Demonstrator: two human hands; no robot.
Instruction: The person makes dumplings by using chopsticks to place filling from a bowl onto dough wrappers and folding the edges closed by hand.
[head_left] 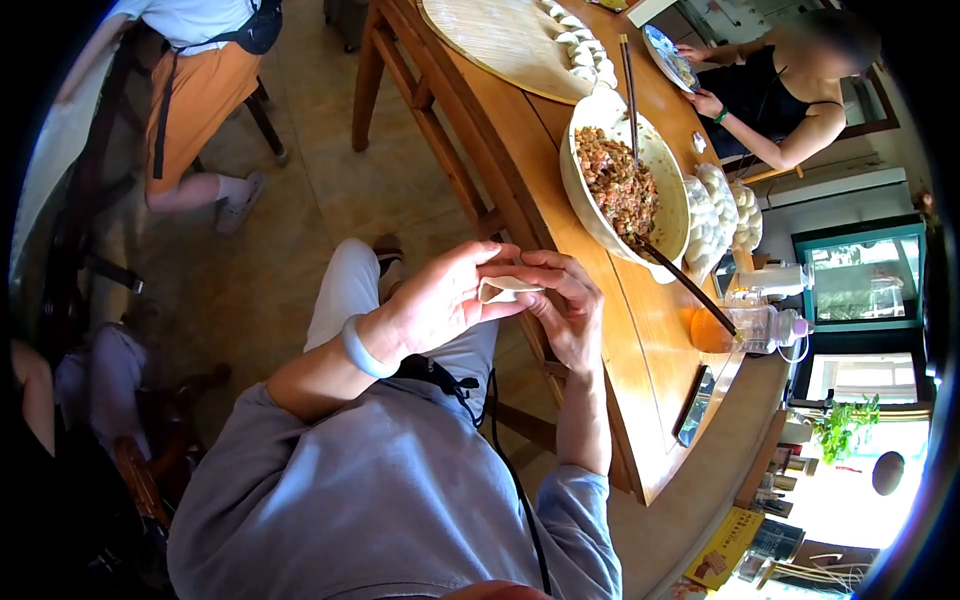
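Observation:
Between my two hands, in front of my chest, is a pale dumpling (505, 288) with its wrapper folded over; whether filling is inside cannot be seen. My left hand (445, 292), with a light band at its wrist, cradles it from the left. From the other side, the fingers and thumb of my right hand (565, 305) pinch the wrapper's edge. On the table past my right hand stands a large white bowl (672, 185) of minced filling (612, 175). A pair of dark chopsticks (630, 95) leans in it, and another dark stick (690, 285) lies across its near rim.
The wooden table (640, 370) carries a round board (490, 45) with dumplings (583, 50), bagged round items (710, 215), a jug of orange liquid (735, 328) and a phone (693, 405). Across it, a person (770, 100) holds a plate (668, 55). Another person (205, 90) is at left.

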